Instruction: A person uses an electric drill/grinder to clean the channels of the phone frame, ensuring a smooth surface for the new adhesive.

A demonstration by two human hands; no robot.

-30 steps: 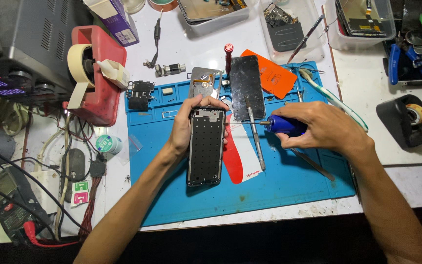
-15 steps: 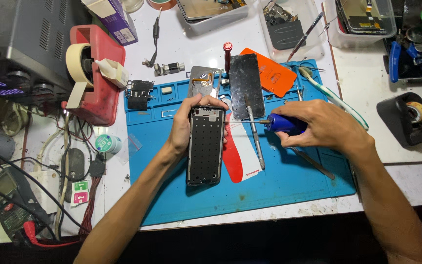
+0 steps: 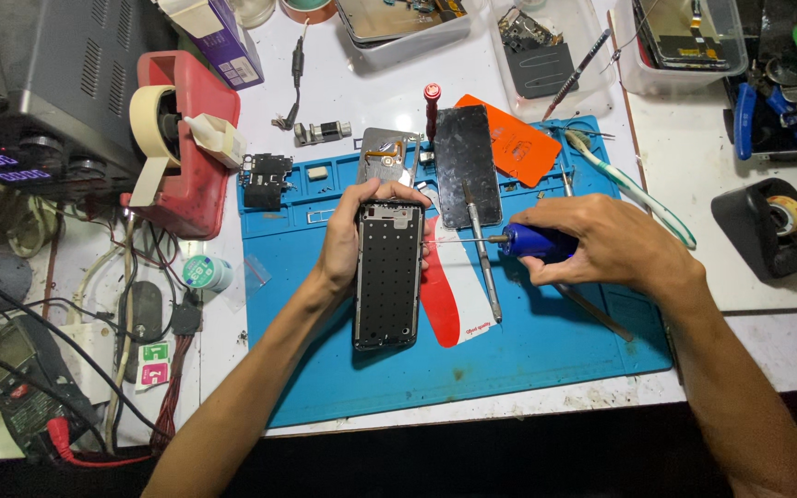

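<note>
My left hand (image 3: pixel 348 242) clamped on phone frame (image 3: pixel 387 275), fingers over its top edge, frame lying lengthwise on blue mat (image 3: pixel 528 369). My right hand (image 3: pixel 601 244) closed round blue screwdriver (image 3: pixel 532 242), its thin tip pointing left, meeting frame's right edge near top. Red-white card (image 3: pixel 449 295) just beside frame. Dark back cover (image 3: pixel 466 161) above, metal tweezers (image 3: pixel 481 267) lying across it. Toothbrush (image 3: pixel 629 184) on mat's right edge, partly on white surface (image 3: pixel 694 166).

Both forearms are bare from the lower edge of the view up to the wrists, with no sleeves showing. The left hand (image 3: pixel 350 242) and right hand (image 3: pixel 609 247) wear no gloves, rings, watch or bracelets.
</note>
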